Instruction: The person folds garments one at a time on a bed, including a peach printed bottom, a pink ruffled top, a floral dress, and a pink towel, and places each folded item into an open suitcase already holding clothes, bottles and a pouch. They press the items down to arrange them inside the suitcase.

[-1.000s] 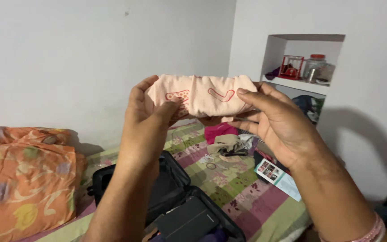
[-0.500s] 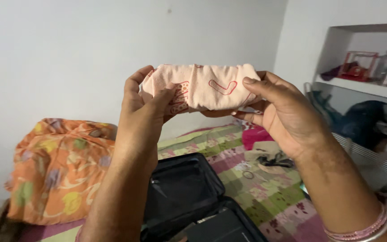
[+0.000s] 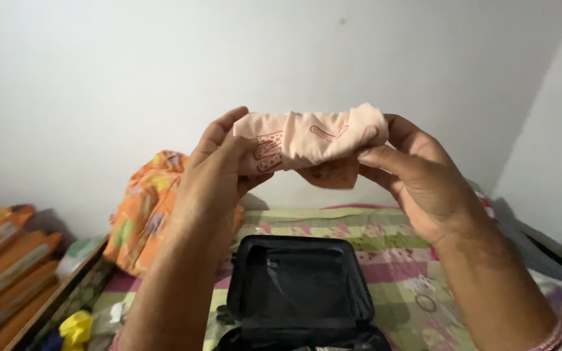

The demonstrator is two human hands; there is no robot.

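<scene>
Both hands hold the rolled pink cloth (image 3: 310,140) up above the open black suitcase (image 3: 300,289) — left hand (image 3: 219,175) clamps one end, right hand (image 3: 417,179) pinches the other. Since a second ago the roll looks tighter, view swung left — orange blanket (image 3: 147,211) now left of the suitcase.
</scene>
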